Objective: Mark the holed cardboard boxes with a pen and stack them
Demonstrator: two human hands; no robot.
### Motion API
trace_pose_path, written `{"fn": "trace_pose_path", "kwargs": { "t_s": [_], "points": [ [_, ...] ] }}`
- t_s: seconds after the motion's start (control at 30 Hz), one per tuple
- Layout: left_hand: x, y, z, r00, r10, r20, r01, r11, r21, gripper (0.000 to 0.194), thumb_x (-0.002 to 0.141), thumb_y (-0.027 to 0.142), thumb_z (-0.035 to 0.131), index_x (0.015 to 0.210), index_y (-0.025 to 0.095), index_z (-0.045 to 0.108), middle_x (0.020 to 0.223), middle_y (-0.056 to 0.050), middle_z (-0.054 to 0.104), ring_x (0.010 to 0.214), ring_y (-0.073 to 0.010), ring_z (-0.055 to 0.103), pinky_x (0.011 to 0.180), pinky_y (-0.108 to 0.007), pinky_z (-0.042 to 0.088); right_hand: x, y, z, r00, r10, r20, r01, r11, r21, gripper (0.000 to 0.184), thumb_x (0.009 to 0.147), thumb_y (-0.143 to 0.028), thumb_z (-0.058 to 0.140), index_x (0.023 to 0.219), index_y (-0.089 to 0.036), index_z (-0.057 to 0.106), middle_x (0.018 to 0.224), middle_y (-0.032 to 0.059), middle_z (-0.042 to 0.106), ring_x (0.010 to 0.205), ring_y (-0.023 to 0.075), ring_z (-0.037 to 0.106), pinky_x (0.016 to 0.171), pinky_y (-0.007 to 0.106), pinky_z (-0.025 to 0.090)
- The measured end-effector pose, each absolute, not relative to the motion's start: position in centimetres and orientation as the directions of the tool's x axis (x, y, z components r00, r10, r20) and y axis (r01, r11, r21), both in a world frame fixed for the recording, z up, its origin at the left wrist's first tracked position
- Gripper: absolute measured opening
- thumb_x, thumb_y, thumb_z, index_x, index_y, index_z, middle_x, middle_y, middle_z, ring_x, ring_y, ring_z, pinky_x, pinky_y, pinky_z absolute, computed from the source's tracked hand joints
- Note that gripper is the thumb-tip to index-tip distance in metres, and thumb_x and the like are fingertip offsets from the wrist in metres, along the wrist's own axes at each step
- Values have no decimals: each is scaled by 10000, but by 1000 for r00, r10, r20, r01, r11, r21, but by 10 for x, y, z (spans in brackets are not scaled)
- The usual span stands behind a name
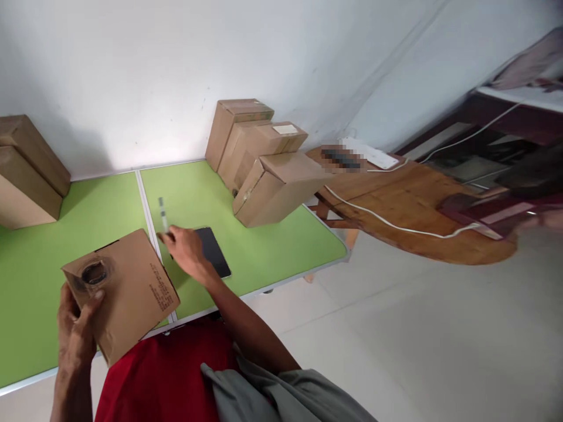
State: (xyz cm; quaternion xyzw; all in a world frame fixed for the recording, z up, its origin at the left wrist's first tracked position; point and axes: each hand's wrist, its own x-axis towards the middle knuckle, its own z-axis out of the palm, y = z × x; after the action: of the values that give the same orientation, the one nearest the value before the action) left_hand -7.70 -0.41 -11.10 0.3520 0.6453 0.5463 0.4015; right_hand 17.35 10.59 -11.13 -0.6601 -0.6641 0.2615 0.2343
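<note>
My left hand (pixel 79 322) grips the near left edge of a cardboard box (pixel 127 293), with the thumb on its face. The box is tilted over the table's front edge; a dark round hole (pixel 94 272) with a smudged rim is near its left corner, and small dark print runs along its right side. My right hand (pixel 187 249) is closed around a slim, pale pen-like tool (pixel 163 214) that points up and away; it is too blurred to name surely. A black tablet or phone (pixel 215 252) lies on the table, partly behind my right hand.
Several cardboard boxes stand on the green table (pixel 290 246): a row (pixel 268 187) at the right and more boxes (pixel 26 176) at the far left. A wooden table (pixel 396 199) on the right bears a white power strip (pixel 369 153) and a cable. Part of a person's hand (pixel 541 221) shows at the right edge.
</note>
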Motion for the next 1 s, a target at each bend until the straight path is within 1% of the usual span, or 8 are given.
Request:
{"fn": "trace_pose_path", "kwargs": {
  "t_s": [0.13,0.27,0.43,0.53,0.63,0.87,0.93,1.0],
  "points": [
    [-87,-4,-112,-488,861,-145,15,175,985,710,682,569,975,1280,284,720,1210,-22,776,989,-268,722,731,-320,629,136,117,-127,-37,987,-155,839,-53,-542,246,1129,-402,720,1038,-182,782,1101,173,861,1048,310,831,818,335,540],
    [-84,0,-117,-457,874,-164,-16,177,984,717,681,541,978,1291,274,712,1225,-25,773,983,-274,724,742,-348,651,126,115,-128,-34,979,-199,875,-66,-479,277,1179,-385,609,1186,-166,778,1207,195,853,1138,335,829,846,350,558],
    [-76,4,-121,-434,884,-174,-48,170,984,722,703,548,967,1305,255,696,1268,-50,766,1059,-290,733,785,-342,654,159,86,-116,-10,989,-146,897,-56,-439,294,1202,-401,555,1342,-201,720,1355,177,804,1227,313,785,935,365,576],
    [-73,5,-120,-452,869,-203,-83,185,979,721,643,526,987,1253,258,710,1247,-40,775,1058,-301,732,810,-370,665,191,58,-116,149,983,-109,912,-179,-368,386,1146,-409,666,1418,-136,659,1463,253,718,1394,373,676,1061,441,561],
    [-69,6,-120,-461,858,-226,-111,197,974,715,626,508,995,1236,255,719,1240,-32,779,1058,-301,728,830,-384,666,215,35,-128,345,929,-132,879,-370,-301,584,989,-479,862,1377,-97,651,1439,303,689,1397,444,635,1102,539,545],
    [-57,9,-121,-386,897,-213,-126,178,976,768,622,515,1025,1280,254,727,1254,-43,774,1019,-261,725,740,-309,639,235,36,-149,417,873,-254,653,-482,-584,782,675,-380,1024,1304,-133,632,1415,295,694,1367,481,658,1078,521,557],
    [-56,10,-122,-394,894,-212,-119,179,977,811,574,522,1032,1278,258,730,1240,-47,777,994,-269,732,710,-314,640,241,41,-151,397,877,-271,597,-471,-650,711,679,-392,1003,1246,-151,648,1339,270,746,1298,473,701,1057,529,568],
    [-56,10,-123,-401,892,-209,-116,177,977,824,553,531,1029,1270,259,728,1215,-42,777,977,-267,735,703,-313,638,246,41,-153,357,891,-282,517,-439,-734,535,736,-390,943,1147,-183,671,1219,210,799,1224,436,739,1048,524,580]
  ]
}}
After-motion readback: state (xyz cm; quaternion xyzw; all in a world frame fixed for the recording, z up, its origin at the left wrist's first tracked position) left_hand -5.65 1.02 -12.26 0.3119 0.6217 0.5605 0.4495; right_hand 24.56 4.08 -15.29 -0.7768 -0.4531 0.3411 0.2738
